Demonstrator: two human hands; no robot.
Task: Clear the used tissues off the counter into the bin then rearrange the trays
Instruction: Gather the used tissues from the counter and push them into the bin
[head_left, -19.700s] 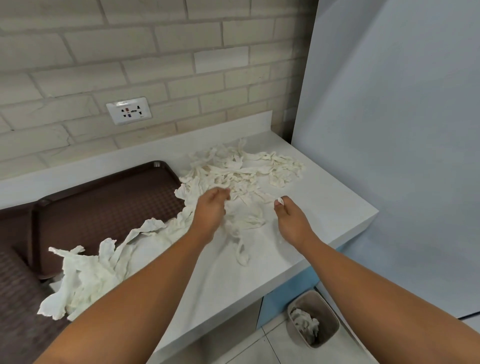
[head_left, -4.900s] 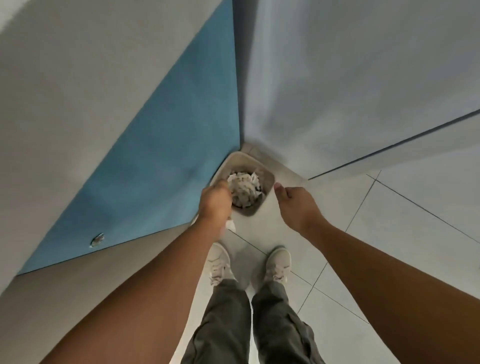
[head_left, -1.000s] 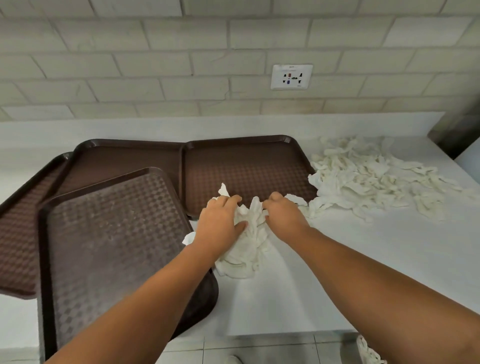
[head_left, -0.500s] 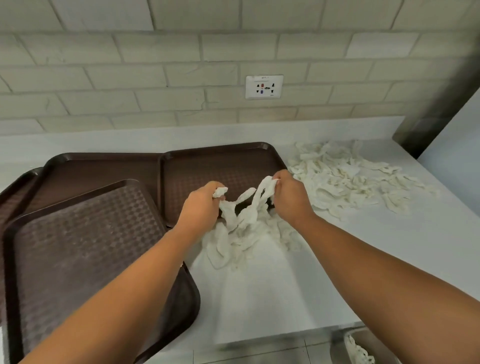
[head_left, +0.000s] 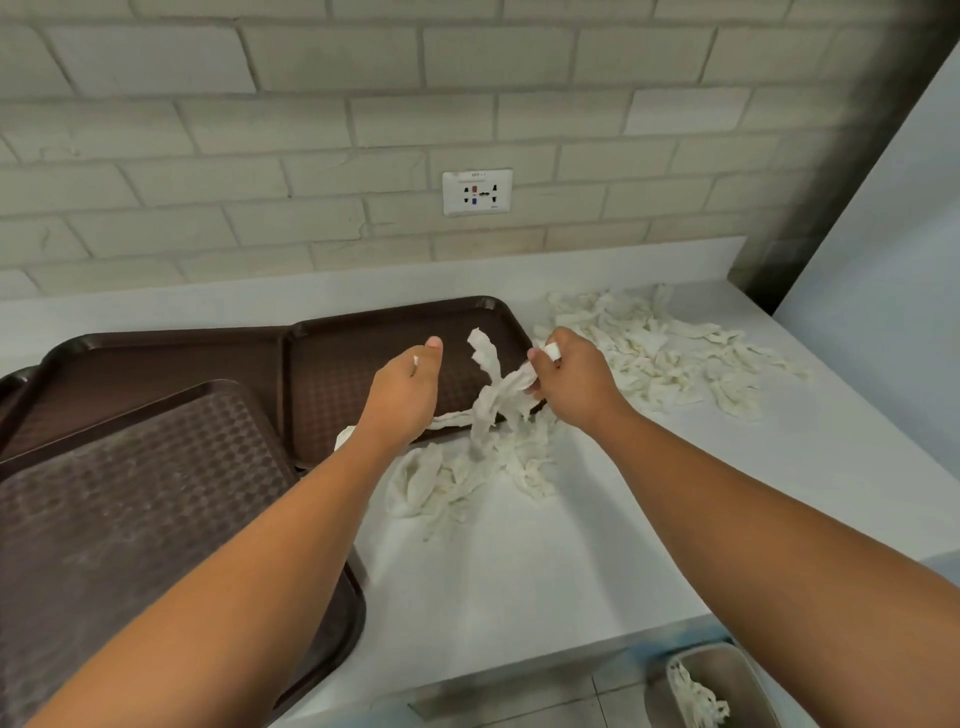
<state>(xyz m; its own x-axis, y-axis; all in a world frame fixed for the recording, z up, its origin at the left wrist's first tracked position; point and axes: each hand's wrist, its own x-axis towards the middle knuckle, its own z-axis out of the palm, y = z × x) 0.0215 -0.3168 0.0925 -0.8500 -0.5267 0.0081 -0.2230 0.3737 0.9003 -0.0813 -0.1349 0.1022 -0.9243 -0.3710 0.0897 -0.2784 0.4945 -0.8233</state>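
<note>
A tangled bunch of white used tissues hangs from both hands and trails onto the white counter. My left hand is curled above the back right tray and grips strands of it. My right hand grips several strips at the top of the bunch. A second, spread-out pile of tissues lies on the counter at the back right. Brown trays overlap on the left: a front tray, a back right tray and a back left tray.
A grey bin with tissues inside stands on the floor at the lower right, below the counter edge. A brick wall with a socket runs behind. A pale wall panel closes the right side.
Both hands have lifted the bunch of tissues off the counter and drawn apart, stretching the strands between them. The far pile has not moved.
</note>
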